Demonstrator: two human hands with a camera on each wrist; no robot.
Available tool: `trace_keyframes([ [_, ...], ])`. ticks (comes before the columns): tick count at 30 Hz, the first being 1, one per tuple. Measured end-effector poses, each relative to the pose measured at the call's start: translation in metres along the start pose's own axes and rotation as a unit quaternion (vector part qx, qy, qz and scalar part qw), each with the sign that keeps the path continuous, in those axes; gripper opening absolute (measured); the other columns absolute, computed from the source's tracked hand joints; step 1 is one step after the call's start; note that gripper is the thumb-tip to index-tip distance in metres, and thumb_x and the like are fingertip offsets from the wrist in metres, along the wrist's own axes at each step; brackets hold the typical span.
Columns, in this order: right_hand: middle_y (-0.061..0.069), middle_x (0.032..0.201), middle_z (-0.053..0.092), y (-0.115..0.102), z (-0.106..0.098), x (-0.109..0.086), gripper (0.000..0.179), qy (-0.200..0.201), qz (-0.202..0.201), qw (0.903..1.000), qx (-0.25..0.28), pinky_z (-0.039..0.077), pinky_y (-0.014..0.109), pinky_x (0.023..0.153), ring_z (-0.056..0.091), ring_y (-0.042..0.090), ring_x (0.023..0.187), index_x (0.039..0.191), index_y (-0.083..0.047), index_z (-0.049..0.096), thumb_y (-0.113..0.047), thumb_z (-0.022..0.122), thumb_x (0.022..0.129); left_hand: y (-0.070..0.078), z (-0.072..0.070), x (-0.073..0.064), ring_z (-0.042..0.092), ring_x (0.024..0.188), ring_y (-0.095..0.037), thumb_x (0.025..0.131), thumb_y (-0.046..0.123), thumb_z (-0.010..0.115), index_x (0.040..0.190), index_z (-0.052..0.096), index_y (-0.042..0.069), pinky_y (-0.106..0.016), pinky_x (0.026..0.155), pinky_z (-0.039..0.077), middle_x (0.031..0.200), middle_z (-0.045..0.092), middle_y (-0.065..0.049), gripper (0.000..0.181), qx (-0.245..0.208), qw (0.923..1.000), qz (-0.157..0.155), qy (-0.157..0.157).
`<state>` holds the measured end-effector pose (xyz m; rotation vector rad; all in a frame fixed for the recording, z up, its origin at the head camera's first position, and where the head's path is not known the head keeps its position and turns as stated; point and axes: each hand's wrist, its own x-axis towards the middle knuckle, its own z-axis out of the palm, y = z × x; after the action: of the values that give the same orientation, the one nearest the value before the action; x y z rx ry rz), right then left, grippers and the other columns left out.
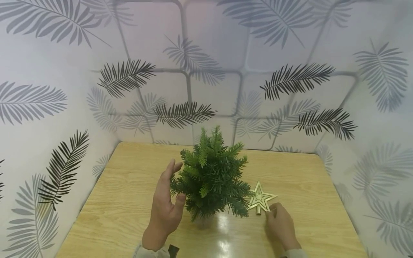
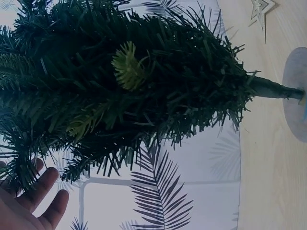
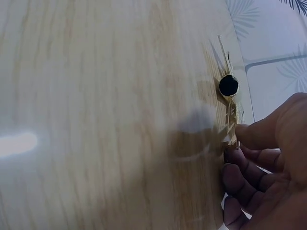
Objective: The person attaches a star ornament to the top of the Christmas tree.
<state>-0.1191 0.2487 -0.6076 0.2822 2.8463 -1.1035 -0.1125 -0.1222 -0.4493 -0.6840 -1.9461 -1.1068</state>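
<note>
A small artificial Christmas tree (image 1: 213, 175) stands upright in the middle of the wooden table. Its trunk (image 2: 273, 88) and round base (image 2: 291, 67) show in the left wrist view. Beside the tree's left side is my left hand (image 1: 165, 206), fingers stretched and spread, fingertips right at the branches. A gold star tree topper (image 1: 262, 197) is to the right of the tree, one point overlapped by branches. My right hand (image 1: 281, 223) pinches the star's lower right point between thumb and fingers. In the right wrist view the star's dark socket opening (image 3: 229, 86) faces the camera.
The light wood table (image 1: 129, 172) reaches back to a wall (image 1: 213, 89) with grey and black leaf patterns, which also lines both sides. Light glares off the tabletop in front of the tree.
</note>
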Motion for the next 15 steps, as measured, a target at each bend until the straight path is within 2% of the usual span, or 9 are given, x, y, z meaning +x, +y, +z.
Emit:
trace_keyframes([
  [7,0.02,0.102,0.067,0.001,-0.007,0.001,0.022,-0.027,0.017,0.999,0.03,0.052,0.038,0.068,0.06,0.025,0.082,0.116,0.009,0.058,-0.007,0.056,0.101,0.006,0.001,0.008,0.052,0.13,-0.04,0.11,0.056,0.033,0.153,0.032,-0.013,-0.036,0.117,0.033,0.14,0.056,-0.026,0.082,0.005,0.9999,0.013,0.01],
  [12,0.016,0.098,0.066,0.001,-0.011,0.003,0.027,-0.061,0.022,0.9962,0.058,0.05,0.037,0.069,0.058,0.024,0.081,0.116,0.012,0.06,-0.009,0.054,0.101,0.01,0.001,0.011,0.053,0.129,-0.04,0.109,0.057,0.032,0.154,0.033,-0.012,-0.04,0.113,0.035,0.14,0.058,-0.023,0.082,0.01,0.9998,0.011,0.012],
  [15,0.014,0.096,0.066,0.0,-0.011,0.002,0.026,-0.067,0.022,0.9957,0.059,0.05,0.036,0.07,0.058,0.023,0.081,0.113,0.012,0.062,-0.011,0.055,0.102,0.012,0.002,0.012,0.054,0.128,-0.039,0.109,0.057,0.032,0.153,0.034,-0.012,-0.041,0.11,0.037,0.14,0.058,-0.022,0.082,0.01,0.9998,0.012,0.011],
])
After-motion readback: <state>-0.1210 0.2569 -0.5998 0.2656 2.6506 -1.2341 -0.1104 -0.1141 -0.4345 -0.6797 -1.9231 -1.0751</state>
